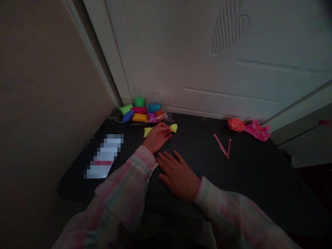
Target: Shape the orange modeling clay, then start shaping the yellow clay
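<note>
My left hand [157, 136] reaches forward over a yellow-green clay packet [148, 131] on the dark table [233, 173], fingers curled over it; a small yellow lump [173, 128] shows at the fingertips. My right hand [177, 173] lies flat on the table behind it, fingers stretched out and apart, holding nothing. Both sleeves are pale pink plaid.
A clear bag of several bright clay packets [141, 112] sits at the back left against a white door [207, 52]. A blurred white card [105, 155] lies left. Pink strips [222, 146] lie mid-right; an orange lump [235, 124] and pink crumpled wrapper [257, 130] at the back right.
</note>
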`<act>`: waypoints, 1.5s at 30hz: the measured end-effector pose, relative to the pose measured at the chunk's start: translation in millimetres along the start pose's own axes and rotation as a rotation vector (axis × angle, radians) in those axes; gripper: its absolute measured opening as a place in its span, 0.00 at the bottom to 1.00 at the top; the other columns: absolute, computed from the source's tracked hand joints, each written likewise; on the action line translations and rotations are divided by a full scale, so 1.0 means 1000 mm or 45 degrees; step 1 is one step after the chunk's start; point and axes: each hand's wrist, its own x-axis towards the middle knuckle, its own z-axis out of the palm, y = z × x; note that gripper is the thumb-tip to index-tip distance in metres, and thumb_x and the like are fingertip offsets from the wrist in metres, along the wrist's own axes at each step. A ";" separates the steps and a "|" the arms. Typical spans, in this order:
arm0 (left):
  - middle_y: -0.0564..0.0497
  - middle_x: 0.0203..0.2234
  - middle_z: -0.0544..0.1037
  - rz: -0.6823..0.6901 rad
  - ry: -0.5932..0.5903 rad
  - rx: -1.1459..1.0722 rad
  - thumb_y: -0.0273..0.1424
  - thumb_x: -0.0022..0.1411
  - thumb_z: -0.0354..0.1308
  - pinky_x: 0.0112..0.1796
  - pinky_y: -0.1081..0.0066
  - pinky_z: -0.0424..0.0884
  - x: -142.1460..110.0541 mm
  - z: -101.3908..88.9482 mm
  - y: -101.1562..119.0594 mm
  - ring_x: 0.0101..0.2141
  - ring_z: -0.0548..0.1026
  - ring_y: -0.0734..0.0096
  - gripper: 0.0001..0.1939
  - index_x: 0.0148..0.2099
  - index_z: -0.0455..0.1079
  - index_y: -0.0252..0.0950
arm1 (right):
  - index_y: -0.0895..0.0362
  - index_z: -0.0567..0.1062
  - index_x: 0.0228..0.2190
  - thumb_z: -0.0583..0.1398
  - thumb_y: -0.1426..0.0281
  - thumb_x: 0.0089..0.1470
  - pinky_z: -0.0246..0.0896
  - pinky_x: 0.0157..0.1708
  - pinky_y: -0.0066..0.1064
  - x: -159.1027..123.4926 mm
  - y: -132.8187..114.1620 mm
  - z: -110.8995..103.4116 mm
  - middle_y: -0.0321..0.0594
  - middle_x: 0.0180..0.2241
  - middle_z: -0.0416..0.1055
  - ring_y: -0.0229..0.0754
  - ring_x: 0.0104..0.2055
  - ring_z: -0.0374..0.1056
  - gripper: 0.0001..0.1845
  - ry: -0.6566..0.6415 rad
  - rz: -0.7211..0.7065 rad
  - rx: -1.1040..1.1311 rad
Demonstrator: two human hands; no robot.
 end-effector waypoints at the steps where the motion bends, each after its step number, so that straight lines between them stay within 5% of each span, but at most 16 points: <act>1: 0.56 0.22 0.69 -0.001 0.000 -0.002 0.19 0.45 0.53 0.32 0.73 0.63 0.000 0.000 0.000 0.26 0.70 0.77 0.06 0.26 0.60 0.34 | 0.57 0.55 0.53 0.41 0.60 0.56 0.35 0.56 0.44 0.000 -0.005 0.001 0.40 0.56 0.51 0.42 0.59 0.44 0.25 -0.005 -0.041 0.006; 7: 0.56 0.22 0.68 -0.017 -0.007 0.005 0.20 0.45 0.53 0.32 0.72 0.63 0.002 -0.001 0.000 0.27 0.69 0.77 0.06 0.26 0.60 0.34 | 0.65 0.61 0.49 0.45 0.62 0.54 0.39 0.54 0.51 0.003 0.052 -0.004 0.50 0.54 0.54 0.51 0.58 0.46 0.26 0.201 0.438 0.001; 11: 0.56 0.22 0.68 -0.036 -0.023 0.012 0.20 0.46 0.52 0.32 0.72 0.63 0.002 -0.001 0.000 0.27 0.69 0.76 0.06 0.27 0.61 0.34 | 0.65 0.65 0.46 0.40 0.64 0.55 0.50 0.53 0.40 -0.001 0.084 -0.011 0.49 0.49 0.62 0.43 0.53 0.56 0.25 0.433 0.709 0.333; 18: 0.56 0.22 0.68 -0.033 -0.010 0.010 0.21 0.45 0.52 0.32 0.72 0.63 0.002 -0.001 0.000 0.27 0.69 0.76 0.06 0.27 0.61 0.34 | 0.60 0.68 0.43 0.56 0.64 0.45 0.58 0.47 0.39 -0.005 0.085 -0.010 0.47 0.42 0.67 0.46 0.46 0.63 0.22 0.415 0.478 0.270; 22: 0.56 0.21 0.68 -0.036 0.002 0.018 0.21 0.45 0.52 0.31 0.72 0.63 0.002 0.000 0.001 0.27 0.69 0.76 0.05 0.27 0.61 0.34 | 0.61 0.69 0.41 0.56 0.70 0.45 0.62 0.40 0.37 -0.005 0.084 -0.014 0.46 0.35 0.69 0.44 0.37 0.66 0.17 0.369 0.527 0.257; 26: 0.56 0.21 0.67 -0.034 -0.006 0.038 0.21 0.45 0.52 0.31 0.72 0.63 0.001 0.001 0.001 0.26 0.69 0.76 0.05 0.28 0.61 0.34 | 0.57 0.69 0.39 0.56 0.68 0.46 0.64 0.33 0.35 -0.005 0.080 -0.020 0.42 0.31 0.69 0.40 0.31 0.66 0.15 0.530 0.602 0.523; 35: 0.56 0.20 0.68 -0.019 -0.051 0.193 0.22 0.44 0.54 0.30 0.74 0.63 0.004 -0.003 -0.004 0.26 0.69 0.78 0.06 0.29 0.63 0.34 | 0.54 0.66 0.39 0.58 0.69 0.44 0.59 0.44 0.37 -0.006 0.081 -0.020 0.37 0.32 0.69 0.37 0.36 0.67 0.16 0.788 0.542 1.327; 45: 0.55 0.23 0.70 0.077 -0.071 0.499 0.24 0.44 0.57 0.32 0.74 0.62 0.005 -0.001 -0.013 0.25 0.68 0.80 0.06 0.29 0.66 0.32 | 0.56 0.66 0.34 0.58 0.70 0.43 0.61 0.41 0.37 -0.004 0.078 -0.018 0.36 0.30 0.69 0.37 0.33 0.68 0.12 0.656 0.517 1.320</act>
